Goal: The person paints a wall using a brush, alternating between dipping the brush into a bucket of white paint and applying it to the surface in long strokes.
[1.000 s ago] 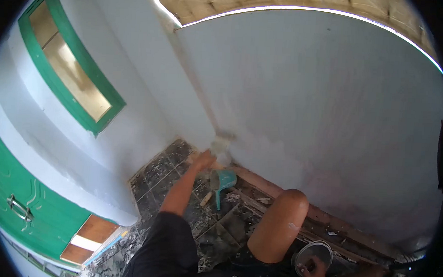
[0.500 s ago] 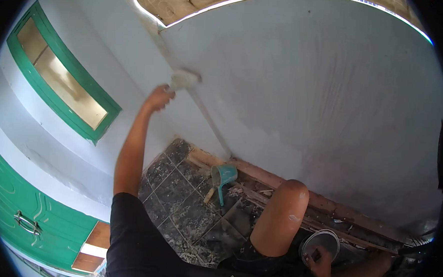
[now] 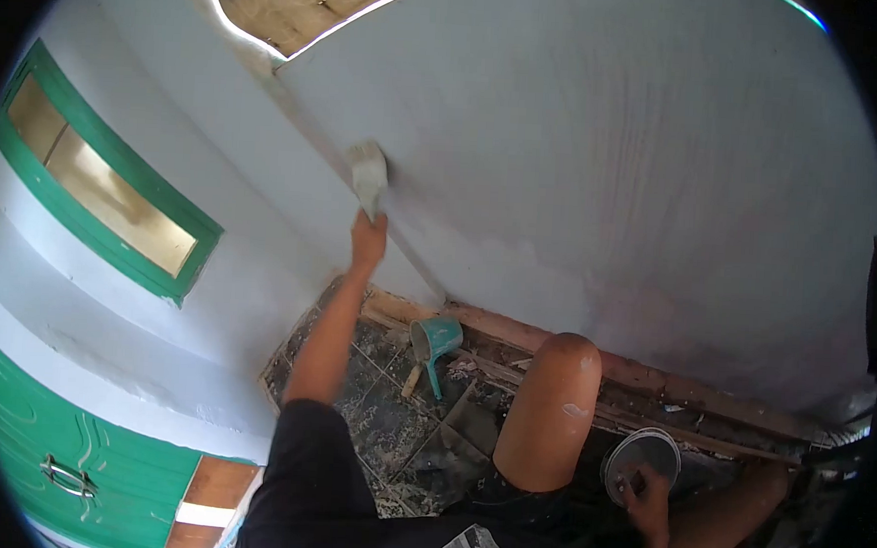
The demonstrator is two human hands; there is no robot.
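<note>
"What's at the far left?"
"A green door [image 3: 82,454], with a green-framed window [image 3: 106,182] above."
"And the left hand [image 3: 367,240]?"
"Its grip is closed round the handle of a brush [image 3: 370,168], bristles up, at the pale wall [image 3: 524,159] near the corner."
"Below?"
"A teal dipper [image 3: 439,338] on the tiled floor [image 3: 367,399]."
"Farther right?"
"A bare knee [image 3: 554,399], then the right hand [image 3: 649,498] at a round tub [image 3: 675,455], fingers curled; I can't tell whether they hold anything."

A room mid-painting, with paint-spattered dark floor tiles [image 3: 382,410].
</note>
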